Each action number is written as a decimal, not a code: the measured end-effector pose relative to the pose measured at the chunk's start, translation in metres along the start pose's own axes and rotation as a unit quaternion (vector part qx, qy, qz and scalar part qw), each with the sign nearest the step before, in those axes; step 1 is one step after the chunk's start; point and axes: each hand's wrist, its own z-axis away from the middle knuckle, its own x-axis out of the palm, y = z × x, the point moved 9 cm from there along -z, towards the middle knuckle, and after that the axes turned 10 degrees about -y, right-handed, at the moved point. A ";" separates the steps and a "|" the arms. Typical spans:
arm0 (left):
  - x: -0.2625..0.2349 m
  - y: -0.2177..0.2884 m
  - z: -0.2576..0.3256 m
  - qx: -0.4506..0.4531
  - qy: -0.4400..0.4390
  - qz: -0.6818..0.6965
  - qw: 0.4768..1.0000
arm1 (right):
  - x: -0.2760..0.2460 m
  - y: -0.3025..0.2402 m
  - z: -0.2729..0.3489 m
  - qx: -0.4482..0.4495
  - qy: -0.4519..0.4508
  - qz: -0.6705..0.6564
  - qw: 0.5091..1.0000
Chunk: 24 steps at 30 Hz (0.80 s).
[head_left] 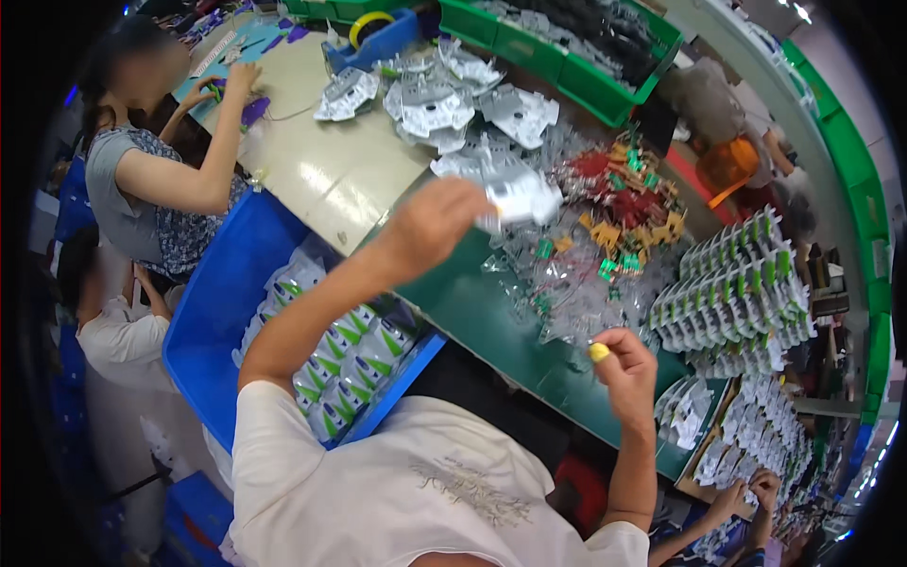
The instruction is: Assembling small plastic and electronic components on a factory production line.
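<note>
My left hand (436,231) is smeared by motion over the green work surface. Its fingers are closed on the edge of a grey-white moulded plastic housing (520,200), which is blurred too. Just beyond it lie more loose housings of the same kind (430,109). Lower and to the right, my right hand (628,376) is curled, thumb against fingers, with a yellow cover (598,352) on one fingertip. What it pinches, if anything, is too small to make out. Next to it spreads a heap of clear plastic pieces (567,293), with red wires and small orange and green parts (628,203) on top.
A blue bin (222,283) of white-and-green housings stands at my left. Tall stacks of similar housings (737,283) rise at the right. Green crates (557,57) and a blue tape dispenser (387,42) line the far side. Co-workers sit at left and lower right.
</note>
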 end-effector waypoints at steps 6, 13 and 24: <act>0.043 0.113 0.091 0.104 -0.125 0.090 0.983 | 0.027 -0.007 0.008 -0.086 0.002 0.247 0.965; 0.076 0.120 0.118 0.070 -0.182 0.114 0.974 | 0.103 0.001 -0.014 -0.214 -0.038 0.467 0.857; 0.074 0.055 0.066 -0.059 -0.095 0.292 0.950 | 0.112 0.011 -0.009 -0.190 -0.065 0.519 0.831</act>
